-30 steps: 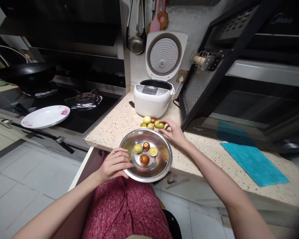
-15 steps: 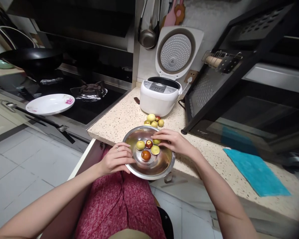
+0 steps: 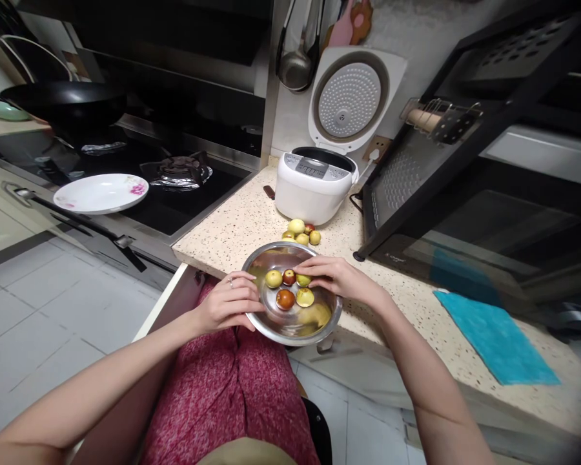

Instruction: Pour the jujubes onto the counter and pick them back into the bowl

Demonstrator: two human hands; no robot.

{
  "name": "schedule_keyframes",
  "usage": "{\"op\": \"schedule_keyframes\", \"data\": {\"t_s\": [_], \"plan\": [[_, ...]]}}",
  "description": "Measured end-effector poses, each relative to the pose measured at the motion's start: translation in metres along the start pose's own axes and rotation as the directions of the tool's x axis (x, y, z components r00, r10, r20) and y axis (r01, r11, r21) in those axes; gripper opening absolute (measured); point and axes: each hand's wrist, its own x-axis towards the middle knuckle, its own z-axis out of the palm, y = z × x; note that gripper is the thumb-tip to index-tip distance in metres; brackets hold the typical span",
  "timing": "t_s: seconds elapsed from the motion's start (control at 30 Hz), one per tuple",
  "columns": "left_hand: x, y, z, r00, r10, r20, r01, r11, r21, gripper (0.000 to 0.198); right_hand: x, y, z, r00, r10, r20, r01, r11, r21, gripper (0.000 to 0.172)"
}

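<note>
A stainless steel bowl point(image 3: 290, 328) sits at the counter's front edge, partly over my lap. Several jujubes, some yellow-green and some red-brown, lie inside it. My left hand point(image 3: 233, 301) grips the bowl's left rim, with the thumb under the outside. Reaching over the right rim, my right hand point(image 3: 339, 278) has its fingers on a green jujube point(image 3: 303, 280), which they partly cover. Beside that fruit are a dark red jujube point(image 3: 289, 278) and a yellow jujube point(image 3: 305, 297). A brown jujube point(image 3: 285, 299) and another yellow-green jujube point(image 3: 274, 279) lie further left.
More jujubes point(image 3: 297, 226) are grouped on the speckled counter point(image 3: 223, 223) behind the bowl. A white rice cooker point(image 3: 312, 194) stands there with its lid up. To the right are a black oven point(image 3: 465, 239) and a blue cloth point(image 3: 496, 336). An oval plate point(image 3: 99, 192) rests by the stove.
The yellow jujube near my right fingers has shifted slightly toward me and turned. More of the green jujube shows. Both hands keep nearly the same places on the bowl; the view has moved a little.
</note>
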Motion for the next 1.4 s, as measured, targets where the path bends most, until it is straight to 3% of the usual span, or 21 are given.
{"op": "schedule_keyframes", "data": {"t_s": [0.2,0.47,0.6,0.7,0.8,0.9,1.1,1.23,1.4], "plan": [[-0.003,-0.001,0.001,1.0,-0.011,0.01,0.011,1.0,-0.01,0.038,0.0,0.003,0.0,1.0,0.006,0.028,-0.008,0.999,0.045,0.043],[0.001,0.0,-0.001,1.0,0.011,0.017,-0.011,1.0,-0.008,0.039,-0.001,0.009,0.003,0.999,-0.046,-0.002,0.046,0.994,0.103,0.028],[0.0,0.0,-0.001,1.0,0.009,0.023,-0.009,1.0,-0.009,0.038,-0.001,0.012,0.0,0.981,-0.046,-0.187,0.065,0.994,0.093,0.023],[-0.001,0.0,-0.001,1.0,0.005,0.027,-0.005,1.0,-0.004,0.038,-0.002,0.024,-0.002,0.9,0.038,-0.435,-0.04,0.999,0.004,0.022],[-0.003,-0.001,-0.001,1.0,0.005,0.031,-0.005,1.0,-0.003,0.037,-0.004,0.045,0.0,0.823,0.135,-0.552,-0.218,0.972,-0.087,0.026],[-0.003,-0.002,-0.001,0.999,0.011,0.031,-0.011,1.0,0.001,0.038,-0.006,0.064,0.006,0.835,0.184,-0.519,-0.306,0.939,-0.159,0.034],[-0.001,-0.001,-0.001,1.0,0.013,0.02,-0.013,1.0,0.005,0.037,-0.006,0.08,0.017,0.876,0.218,-0.43,-0.329,0.922,-0.203,0.048],[0.0,-0.002,-0.001,0.999,0.032,0.017,-0.032,0.999,0.002,0.037,-0.006,0.084,0.017,0.881,0.207,-0.425,-0.312,0.93,-0.195,0.043],[-0.002,-0.002,-0.002,0.999,0.004,0.041,-0.004,1.0,0.004,0.037,-0.006,0.088,0.018,0.85,0.231,-0.473,-0.316,0.943,-0.107,0.034]]}}
